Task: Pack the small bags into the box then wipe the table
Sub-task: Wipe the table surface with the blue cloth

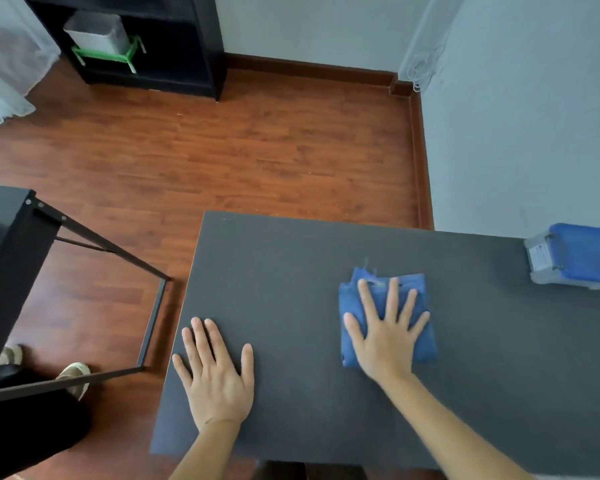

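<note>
A folded blue cloth (418, 292) lies on the dark grey table (291, 271), right of centre. My right hand (387, 336) presses flat on the cloth with its fingers spread. Flat on the bare tabletop near the left front corner rests my left hand (217, 372), fingers apart, holding nothing. At the table's far right edge stands a grey box with a blue lid (577, 256), closed and partly cut off by the frame. No small bags are in view.
A second black table (11, 237) with metal legs stands to the left, with someone's feet (73, 375) beneath it. A black shelf (174, 39) holding a grey bin is at the back. The wall runs close along the right side.
</note>
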Demonstrator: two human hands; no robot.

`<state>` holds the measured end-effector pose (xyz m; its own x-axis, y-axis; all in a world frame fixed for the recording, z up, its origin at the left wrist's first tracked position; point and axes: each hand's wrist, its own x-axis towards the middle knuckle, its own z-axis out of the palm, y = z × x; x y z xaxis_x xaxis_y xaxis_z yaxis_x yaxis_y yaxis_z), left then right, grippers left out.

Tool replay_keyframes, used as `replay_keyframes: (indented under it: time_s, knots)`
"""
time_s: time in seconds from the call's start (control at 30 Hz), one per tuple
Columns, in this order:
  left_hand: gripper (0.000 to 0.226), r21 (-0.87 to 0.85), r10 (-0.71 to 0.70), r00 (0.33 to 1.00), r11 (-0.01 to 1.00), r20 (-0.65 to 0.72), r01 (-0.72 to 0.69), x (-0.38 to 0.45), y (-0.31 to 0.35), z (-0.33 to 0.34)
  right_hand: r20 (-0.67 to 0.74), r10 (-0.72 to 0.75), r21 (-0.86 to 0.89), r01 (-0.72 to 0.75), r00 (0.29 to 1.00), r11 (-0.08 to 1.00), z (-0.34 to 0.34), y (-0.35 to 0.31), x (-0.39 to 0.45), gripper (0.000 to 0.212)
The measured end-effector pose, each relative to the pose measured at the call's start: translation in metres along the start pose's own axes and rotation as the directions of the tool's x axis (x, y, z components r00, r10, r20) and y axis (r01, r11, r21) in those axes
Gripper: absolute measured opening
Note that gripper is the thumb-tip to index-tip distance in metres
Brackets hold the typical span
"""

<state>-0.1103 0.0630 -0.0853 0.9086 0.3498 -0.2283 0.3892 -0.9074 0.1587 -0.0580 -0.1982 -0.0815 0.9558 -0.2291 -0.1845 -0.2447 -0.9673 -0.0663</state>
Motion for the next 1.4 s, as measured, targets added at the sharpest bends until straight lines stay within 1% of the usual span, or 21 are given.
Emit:
replay_keyframes:
  time_s: [0.07,0.13,0.17,0.23,0.3,0.33,0.37,0.43,0.47,0.5,0.57,0.63,0.7,0.77,0.87,0.93,0.97,1.03,1.1,1.27,1.4]
  knots:
    - [0.081,-0.012,0.012,1.000,1.000,-0.001,-0.012,-0.002,0.001,-0.001,0.016,-0.287,-0.076,0.288,0.958,0.955,0.023,0.011,-0.068,0.067]
    - [0.080,-0.012,0.018,1.000,1.000,-0.018,-0.018,-0.001,0.001,-0.001,0.057,-0.341,-0.073,0.344,0.938,0.936,0.025,0.056,-0.099,0.067]
    - [0.080,-0.016,0.016,1.000,1.000,-0.011,-0.016,0.000,0.000,-0.001,0.060,-0.270,-0.079,0.274,0.961,0.959,0.021,0.082,-0.099,0.067]
    - [0.080,-0.030,0.029,1.000,0.999,-0.003,-0.029,-0.001,0.001,0.000,0.044,0.044,-0.059,-0.041,0.998,0.997,0.005,0.118,-0.074,0.070]
    - [0.079,-0.026,0.041,0.999,0.999,-0.021,-0.042,-0.001,0.000,0.002,0.041,0.389,0.085,-0.391,0.920,0.917,-0.013,0.115,-0.023,0.075]
    - [0.079,-0.020,0.045,0.999,0.999,-0.023,-0.046,0.000,-0.001,0.003,0.034,0.491,0.155,-0.490,0.870,0.858,-0.019,0.099,0.003,0.075]
    - [0.079,-0.014,0.051,0.998,0.999,-0.025,-0.052,0.000,-0.001,0.003,0.043,0.513,0.188,-0.511,0.858,0.839,-0.023,0.078,0.023,0.073]
    - [0.079,-0.004,0.059,0.998,0.998,-0.022,-0.059,0.000,-0.003,0.004,0.052,0.358,0.151,-0.361,0.932,0.920,-0.017,0.026,0.038,0.068]
    - [0.079,-0.002,0.062,0.998,0.998,-0.012,-0.062,0.000,-0.004,0.005,0.032,0.187,0.108,-0.189,0.982,0.976,-0.010,0.003,0.030,0.067]
    - [0.080,0.001,0.074,0.997,0.997,-0.006,-0.074,0.000,-0.005,0.005,0.019,-0.015,0.056,0.014,1.000,0.998,0.000,-0.015,0.013,0.065]
    - [0.081,0.021,0.133,0.991,0.991,-0.014,-0.133,0.005,-0.010,0.005,0.022,-0.322,-0.028,0.323,0.946,0.946,0.014,-0.016,-0.026,0.064]
    - [0.082,0.059,0.217,0.976,0.974,0.000,-0.217,0.010,-0.020,0.004,0.021,-0.429,-0.057,0.429,0.903,0.901,0.016,0.028,-0.031,0.063]
    - [0.083,0.084,0.277,0.961,0.957,0.001,-0.276,0.013,-0.028,0.002,0.026,-0.273,-0.087,0.274,0.962,0.958,0.003,0.083,-0.010,0.064]
    - [0.086,0.079,0.243,0.970,0.967,-0.017,-0.241,0.013,-0.027,0.002,0.049,0.040,-0.054,-0.037,0.998,0.998,-0.011,0.125,0.026,0.065]
    - [0.092,0.030,0.081,0.996,0.996,-0.024,-0.081,0.011,-0.014,-0.001,0.068,0.376,0.055,-0.380,0.924,0.924,-0.027,0.124,0.085,0.069]
    - [0.093,0.018,0.041,0.999,0.999,-0.016,-0.041,0.011,-0.010,-0.002,0.060,0.431,0.091,-0.435,0.901,0.896,-0.030,0.085,0.117,0.068]
    - [0.093,0.020,0.039,0.999,0.999,-0.014,-0.038,0.011,-0.009,-0.003,0.050,0.383,0.081,-0.386,0.922,0.919,-0.027,0.058,0.128,0.068]
    - [0.093,0.030,0.042,0.999,0.999,-0.015,-0.042,0.012,-0.011,-0.004,0.028,0.166,0.043,-0.167,0.986,0.985,-0.019,-0.009,0.138,0.067]
    - [0.093,0.041,0.037,0.999,0.999,-0.019,-0.036,0.012,-0.009,-0.005,0.024,-0.055,0.028,0.055,0.998,0.998,-0.013,-0.084,0.136,0.067]
    - [0.092,0.018,0.026,0.999,1.000,-0.018,-0.026,0.013,-0.009,-0.006,0.064,-0.328,0.056,0.325,0.942,0.944,-0.012,-0.250,0.122,0.063]
    - [0.093,0.003,0.023,0.999,1.000,-0.025,-0.023,0.013,-0.011,-0.004,0.077,-0.487,0.060,0.484,0.870,0.873,-0.010,-0.307,0.128,0.055]
